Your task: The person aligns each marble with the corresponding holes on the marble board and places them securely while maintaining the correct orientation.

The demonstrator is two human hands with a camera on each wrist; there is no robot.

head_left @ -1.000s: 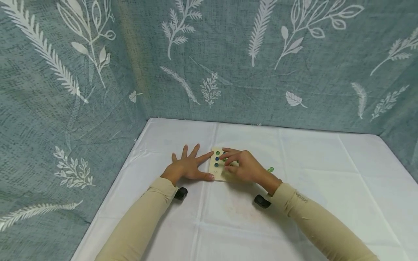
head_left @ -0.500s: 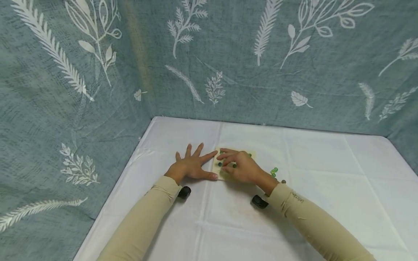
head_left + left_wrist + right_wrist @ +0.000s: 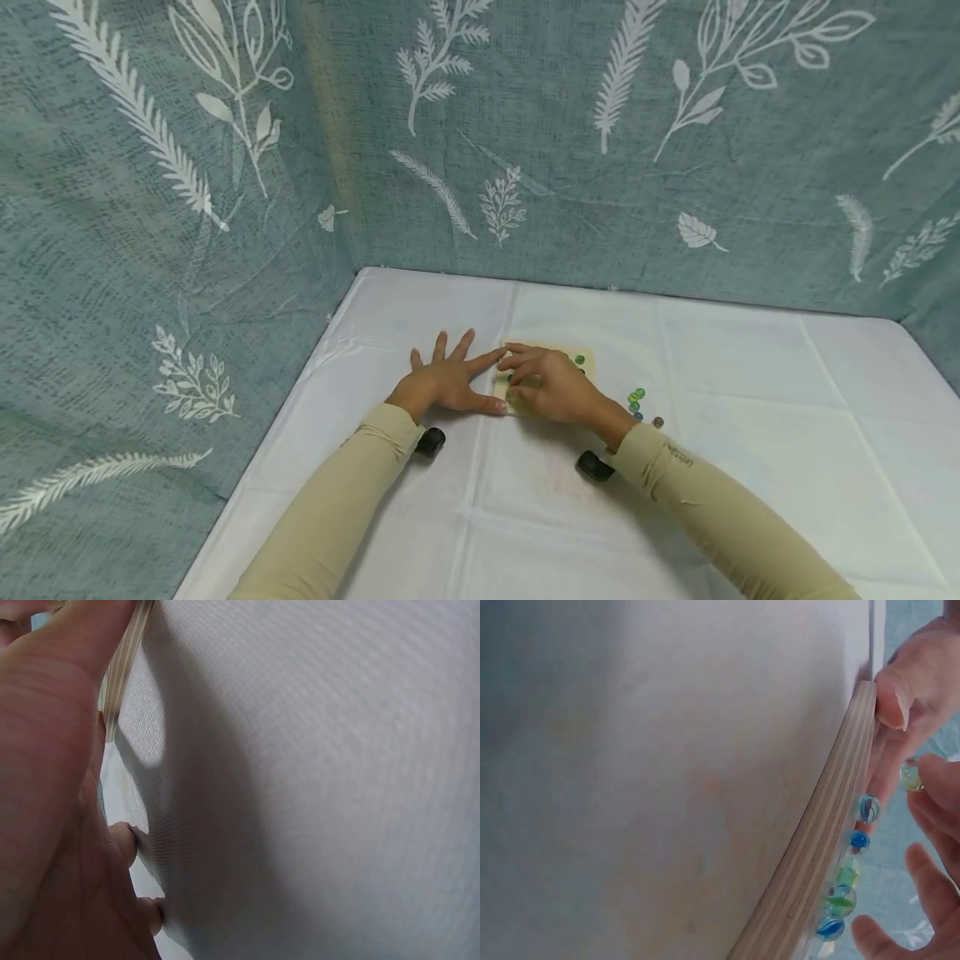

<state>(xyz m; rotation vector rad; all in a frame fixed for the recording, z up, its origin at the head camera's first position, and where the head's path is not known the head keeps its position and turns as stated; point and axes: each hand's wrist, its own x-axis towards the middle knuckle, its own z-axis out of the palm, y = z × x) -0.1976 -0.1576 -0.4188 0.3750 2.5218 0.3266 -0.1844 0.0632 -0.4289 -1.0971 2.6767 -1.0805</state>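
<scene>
A thin pale wooden board (image 3: pixel 501 387) lies on the white-covered table, with glass marbles seated in its top. My left hand (image 3: pixel 442 385) is flat on the table with fingers spread, index fingertip and thumb against the board's left edge. Over the board, my right hand (image 3: pixel 557 385) pinches a clear yellow-green marble (image 3: pixel 910 774) between thumb and finger, just above the surface near the left end. In the right wrist view, blue-swirled marbles (image 3: pixel 859 841) and a green one (image 3: pixel 841 900) line up along the layered edge. My right hand hides much of the board in the head view.
Loose green, yellow and blue marbles (image 3: pixel 636 398) rest on the cloth right of the board, with a brown one (image 3: pixel 657 422) nearer my right sleeve. Dark wrist cameras (image 3: pixel 431 442) sit beneath both wrists. A patterned teal curtain (image 3: pixel 570 208) rises behind the table.
My right hand has moved left across the board, covering marbles at its left side that showed earlier. More loose marbles show beside my right wrist. My left hand stays at the edge; the view shifts slightly.
</scene>
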